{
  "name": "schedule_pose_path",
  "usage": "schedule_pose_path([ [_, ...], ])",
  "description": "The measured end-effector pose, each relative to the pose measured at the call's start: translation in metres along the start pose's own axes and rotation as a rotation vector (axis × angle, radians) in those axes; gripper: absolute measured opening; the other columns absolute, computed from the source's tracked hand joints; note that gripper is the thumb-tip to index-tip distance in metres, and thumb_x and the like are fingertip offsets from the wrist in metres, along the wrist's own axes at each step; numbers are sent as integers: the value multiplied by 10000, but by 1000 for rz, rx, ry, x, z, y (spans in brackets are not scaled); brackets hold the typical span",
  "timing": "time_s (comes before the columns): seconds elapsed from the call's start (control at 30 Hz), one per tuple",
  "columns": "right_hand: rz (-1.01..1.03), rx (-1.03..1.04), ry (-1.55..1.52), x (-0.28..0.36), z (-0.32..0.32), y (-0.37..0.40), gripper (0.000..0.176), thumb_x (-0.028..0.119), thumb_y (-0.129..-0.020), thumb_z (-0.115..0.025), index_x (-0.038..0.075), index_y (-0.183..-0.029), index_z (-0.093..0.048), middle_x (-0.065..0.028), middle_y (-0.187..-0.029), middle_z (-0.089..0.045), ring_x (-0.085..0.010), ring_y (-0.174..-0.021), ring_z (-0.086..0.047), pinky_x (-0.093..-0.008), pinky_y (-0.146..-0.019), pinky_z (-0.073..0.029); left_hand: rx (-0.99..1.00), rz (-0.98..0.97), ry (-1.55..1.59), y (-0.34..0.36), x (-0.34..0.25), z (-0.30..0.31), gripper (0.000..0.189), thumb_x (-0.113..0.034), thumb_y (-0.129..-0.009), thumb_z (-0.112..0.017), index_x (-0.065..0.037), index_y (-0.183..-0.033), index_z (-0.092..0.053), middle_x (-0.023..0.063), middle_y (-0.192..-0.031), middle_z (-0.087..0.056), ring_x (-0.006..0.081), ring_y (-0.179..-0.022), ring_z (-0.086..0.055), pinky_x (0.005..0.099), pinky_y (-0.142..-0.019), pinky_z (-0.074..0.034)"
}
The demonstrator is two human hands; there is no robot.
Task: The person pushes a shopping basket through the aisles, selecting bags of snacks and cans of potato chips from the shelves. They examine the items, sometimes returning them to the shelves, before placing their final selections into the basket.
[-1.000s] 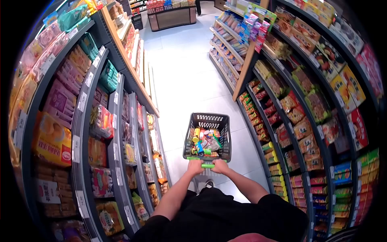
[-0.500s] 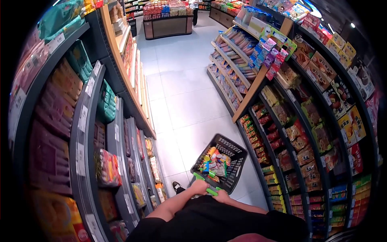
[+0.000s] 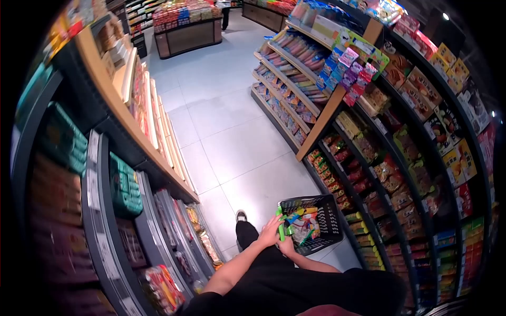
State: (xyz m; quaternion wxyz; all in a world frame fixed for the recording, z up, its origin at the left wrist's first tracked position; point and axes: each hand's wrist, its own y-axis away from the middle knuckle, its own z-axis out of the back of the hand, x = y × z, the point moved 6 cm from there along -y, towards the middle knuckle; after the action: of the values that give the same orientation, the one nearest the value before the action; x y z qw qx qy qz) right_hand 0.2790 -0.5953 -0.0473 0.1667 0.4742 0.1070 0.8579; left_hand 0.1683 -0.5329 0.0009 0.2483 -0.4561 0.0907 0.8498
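Note:
A black perforated shopping basket (image 3: pixel 330 217) is in front of me on the right, by the right-hand shelves. Several colourful packages (image 3: pixel 305 225) lie in it. My left hand (image 3: pixel 270 230) is closed on the basket's green handle (image 3: pixel 281 227), towards its far end. Lower down, my right hand (image 3: pixel 286 246) is closed around the near part of that handle, close beside the left. The fingers of my right hand are partly hidden.
Snack shelves (image 3: pixel 395 195) line the right side, ending in a slanted display (image 3: pixel 295 79). Shelves of packaged goods (image 3: pixel 108 210) run along the left. Ahead, tiled floor (image 3: pixel 205 126) leads to a display island (image 3: pixel 188 39), with a person (image 3: pixel 225 16) standing beyond it.
The basket and both hands have swung to the right in view, and the basket has turned. My view has shifted rightward, and one foot has stepped forward.

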Motion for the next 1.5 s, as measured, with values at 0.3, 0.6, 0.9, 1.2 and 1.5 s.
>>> schedule_pose_path([
  [0.3,-397,11,-473,26,-80,-189,234,187,-773,-700,-3,-657,-627,-100,-603,-624,-206,-480,-613,-365,-518,-513,-247,1386,467,110,337,111,322,-272,-838,-572,-3,-994,-656,94,-792,-670,161,-595,-591,292,-496,-456],
  [0.6,-566,-735,-850,-12,34,-386,168,53,-769,-689,6,-867,-561,-99,-660,-610,-204,-503,-633,-326,-393,-482,-463,1571,481,100,376,289,300,-350,-916,-462,-89,-947,-606,43,-775,-659,186,-635,-592,337,-547,-426],
  [0.9,-517,-1128,-920,-38,183,-356,264,206,-794,-735,47,-705,-544,-47,-540,-522,-147,-392,-507,-307,-357,-397,-67,1372,532,-127,408,212,378,-279,-916,-422,3,-1032,-644,160,-1017,-667,265,-942,-635,368,-865,-476],
  [1.2,-632,-1427,-1194,-41,220,-313,416,379,-803,-727,77,-646,-488,-23,-493,-456,-158,-342,-434,-321,-328,-343,268,1311,250,-350,442,194,373,-279,-910,-447,-93,-1221,-536,113,-1129,-643,263,-860,-620,406,-697,-476],
  [1.5,-1101,-1480,-597,-76,218,-291,624,577,-880,-521,-29,-877,-670,-226,-745,-646,-370,-766,-642,-444,-732,-473,735,1019,67,-621,388,41,338,-250,-897,-473,-87,-1187,-534,151,-1040,-645,285,-771,-619,426,-630,-468],
])
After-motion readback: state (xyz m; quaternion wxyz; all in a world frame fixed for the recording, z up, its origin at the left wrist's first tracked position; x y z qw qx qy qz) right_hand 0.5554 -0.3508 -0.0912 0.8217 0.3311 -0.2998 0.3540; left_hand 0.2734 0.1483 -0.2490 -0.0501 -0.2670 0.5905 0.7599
